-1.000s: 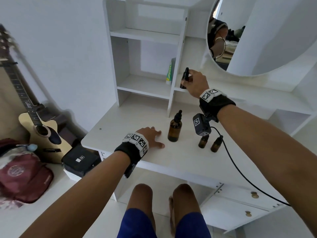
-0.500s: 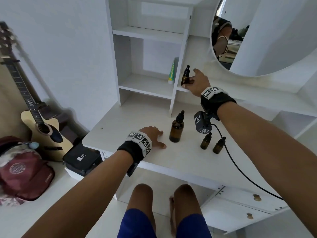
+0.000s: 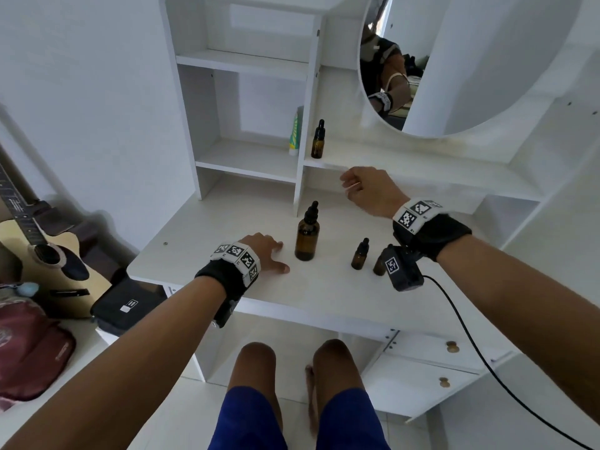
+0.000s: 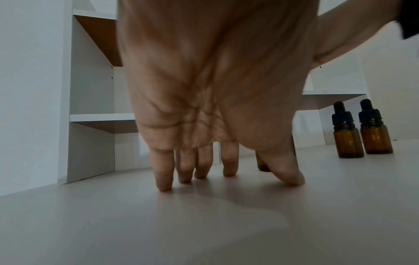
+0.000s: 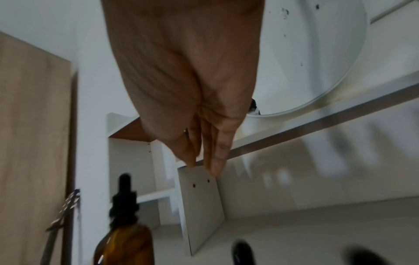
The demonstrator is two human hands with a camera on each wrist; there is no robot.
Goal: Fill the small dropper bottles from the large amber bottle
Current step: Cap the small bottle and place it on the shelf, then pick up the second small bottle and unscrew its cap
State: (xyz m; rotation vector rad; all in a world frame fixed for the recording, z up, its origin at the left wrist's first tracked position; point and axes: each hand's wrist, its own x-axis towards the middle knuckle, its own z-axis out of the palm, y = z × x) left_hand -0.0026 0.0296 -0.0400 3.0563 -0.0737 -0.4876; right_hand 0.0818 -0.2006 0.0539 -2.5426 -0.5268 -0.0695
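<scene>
A white desk (image 3: 324, 287) with a shelf unit (image 3: 246, 164) and a round mirror (image 3: 487, 60) is standing against a white wall. The large bottle (image 3: 306, 233) is standing upright, capped with its dropper, at the middle of the desk. Two small bottles are standing right of it: one (image 3: 359, 254) in plain view, the other (image 3: 379, 263) partly hidden behind the right wrist camera. A third small bottle (image 3: 318, 140) is sitting capped on the right shelf (image 3: 422, 167), far from the others, just right of the divider, with a green tube (image 3: 294, 134) beyond the divider.

The left hand (image 3: 264, 251) is resting on the desk just left of the large bottle, fingers (image 4: 163, 172) straight and spread, tips touching the surface, holding nothing. The right hand (image 3: 368, 191) is hanging in the air below the shelf edge, apart from all bottles, fingers (image 5: 216, 157) loosely extended, empty.

At far left, a guitar (image 3: 42, 248), a black case (image 3: 123, 303) and a red bag (image 3: 29, 349) are lying beside the desk. The person's knees are showing under it.
</scene>
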